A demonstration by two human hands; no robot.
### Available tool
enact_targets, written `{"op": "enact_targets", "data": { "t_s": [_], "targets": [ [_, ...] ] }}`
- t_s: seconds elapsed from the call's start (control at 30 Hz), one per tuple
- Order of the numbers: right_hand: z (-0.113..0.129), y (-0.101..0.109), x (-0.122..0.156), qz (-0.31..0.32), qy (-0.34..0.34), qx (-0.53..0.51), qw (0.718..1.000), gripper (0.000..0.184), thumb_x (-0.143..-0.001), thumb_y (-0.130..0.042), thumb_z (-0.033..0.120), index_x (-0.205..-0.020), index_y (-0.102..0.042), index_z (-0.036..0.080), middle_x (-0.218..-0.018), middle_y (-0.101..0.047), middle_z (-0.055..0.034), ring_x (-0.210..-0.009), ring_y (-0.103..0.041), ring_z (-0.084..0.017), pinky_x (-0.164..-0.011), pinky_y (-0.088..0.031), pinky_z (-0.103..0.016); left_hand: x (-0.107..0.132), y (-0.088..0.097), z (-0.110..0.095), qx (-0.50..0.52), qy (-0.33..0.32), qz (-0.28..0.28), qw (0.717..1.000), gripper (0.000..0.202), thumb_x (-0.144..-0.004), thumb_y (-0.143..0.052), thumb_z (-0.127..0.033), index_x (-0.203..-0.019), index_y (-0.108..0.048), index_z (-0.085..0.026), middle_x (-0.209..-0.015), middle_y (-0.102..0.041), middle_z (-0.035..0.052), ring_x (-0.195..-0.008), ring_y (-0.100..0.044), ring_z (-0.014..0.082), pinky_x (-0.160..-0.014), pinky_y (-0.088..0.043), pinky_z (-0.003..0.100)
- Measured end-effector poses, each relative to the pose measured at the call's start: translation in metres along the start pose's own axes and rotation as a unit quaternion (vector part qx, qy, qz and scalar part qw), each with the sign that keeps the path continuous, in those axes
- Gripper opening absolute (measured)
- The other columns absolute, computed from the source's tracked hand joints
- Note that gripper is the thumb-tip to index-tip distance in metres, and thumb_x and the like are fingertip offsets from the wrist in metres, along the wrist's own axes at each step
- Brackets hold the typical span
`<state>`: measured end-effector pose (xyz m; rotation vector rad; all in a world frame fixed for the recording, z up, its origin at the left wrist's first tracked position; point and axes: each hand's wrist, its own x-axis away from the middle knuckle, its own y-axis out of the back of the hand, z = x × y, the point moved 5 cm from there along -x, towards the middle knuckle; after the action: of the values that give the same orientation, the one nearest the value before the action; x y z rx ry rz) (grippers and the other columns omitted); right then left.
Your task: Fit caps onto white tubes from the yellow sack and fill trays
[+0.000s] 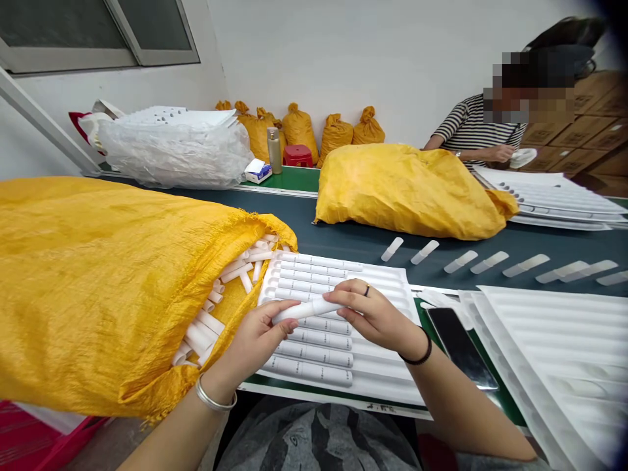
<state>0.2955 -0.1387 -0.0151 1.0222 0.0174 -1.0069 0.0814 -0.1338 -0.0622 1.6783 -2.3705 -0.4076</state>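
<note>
You can read no words or numbers here. The white tubes [314, 373] lying in the tray [387, 369] before you each carry a short line of small dark print along the side, too tiny to make out. Near you, dark marks like writing stand on the pale edge of the table [338, 398], too blurred for you to decipher. Over to your right, the stacked cartons [581, 131] behind the striped-sleeved person [466, 121] bear dark print, also illegible.
</note>
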Motion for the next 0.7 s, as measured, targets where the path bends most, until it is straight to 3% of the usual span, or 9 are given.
{"op": "enact_targets", "data": {
  "t_s": [0.1, 0.17, 0.3, 0.4, 0.5, 0.7],
  "targets": [
    [-0.006, -0.007, -0.002, -0.002, -0.038, -0.023, 0.999, 0.03, -0.094, -0.05, 0.023, -0.123, -0.056, 0.02, -0.097, -0.062, -0.0077, -0.09, -0.058, -0.018, -0.08, -0.047, -0.032, 0.003, 0.004, -0.014, -0.075, -0.104, -0.027, 0.991, 0.029, -0.087, -0.06, -0.028, -0.114, -0.064, -0.019, -0.095, -0.069, 0.0049, -0.083, -0.063, 0.0155, -0.074, -0.051, 0.027],
    [-0.012, -0.014, -0.002, -0.002, -0.089, -0.069, 0.994, 0.026, -0.095, -0.048, 0.03, -0.116, -0.059, 0.019, -0.089, -0.063, -0.0057, -0.079, -0.057, -0.016, -0.073, -0.046, -0.029, 0.006, 0.005, -0.024, -0.134, -0.198, -0.055, 0.969, 0.03, -0.087, -0.059, -0.02, -0.116, -0.062, -0.019, -0.103, -0.067, 0.0062, -0.095, -0.062, 0.0166, -0.085, -0.05, 0.029],
    [-0.02, -0.029, -0.002, 0.001, -0.195, -0.217, 0.957, 0.028, -0.095, -0.047, 0.039, -0.106, -0.061, 0.018, -0.073, -0.055, -0.0005, -0.062, -0.048, -0.011, -0.058, -0.04, -0.023, 0.011, 0.001, -0.035, -0.203, -0.306, -0.088, 0.926, 0.04, -0.085, -0.06, -0.01, -0.124, -0.056, -0.018, -0.104, -0.066, 0.0083, -0.098, -0.061, 0.0168, -0.088, -0.05, 0.03],
    [-0.024, -0.037, 0.001, -0.014, -0.255, -0.29, 0.922, 0.032, -0.092, -0.05, 0.043, -0.105, -0.061, 0.016, -0.069, -0.05, 0.0008, -0.06, -0.043, -0.01, -0.054, -0.037, -0.022, 0.011, -0.004, -0.036, -0.234, -0.337, -0.11, 0.905, 0.047, -0.083, -0.06, -0.007, -0.128, -0.053, -0.018, -0.104, -0.065, 0.0095, -0.095, -0.061, 0.0183, -0.085, -0.052, 0.033],
    [-0.026, -0.044, 0.005, -0.011, -0.289, -0.318, 0.903, 0.035, -0.091, -0.051, 0.045, -0.105, -0.062, 0.015, -0.069, -0.05, 0.0008, -0.06, -0.043, -0.01, -0.055, -0.037, -0.022, 0.01, -0.006, -0.029, -0.235, -0.334, -0.11, 0.906, 0.047, -0.083, -0.059, -0.006, -0.128, -0.053, -0.018, -0.104, -0.066, 0.0099, -0.095, -0.061, 0.019, -0.085, -0.052, 0.033],
    [-0.018, -0.061, 0.01, 0.052, -0.258, -0.281, 0.923, 0.032, -0.093, -0.046, 0.043, -0.106, -0.063, 0.018, -0.072, -0.054, -0.0004, -0.063, -0.048, -0.011, -0.058, -0.041, -0.023, 0.022, -0.005, -0.006, -0.215, -0.282, -0.111, 0.929, 0.043, -0.084, -0.058, -0.008, -0.124, -0.056, -0.023, -0.103, -0.068, 0.0074, -0.096, -0.063, 0.0182, -0.087, -0.052, 0.03]
  ]
}}
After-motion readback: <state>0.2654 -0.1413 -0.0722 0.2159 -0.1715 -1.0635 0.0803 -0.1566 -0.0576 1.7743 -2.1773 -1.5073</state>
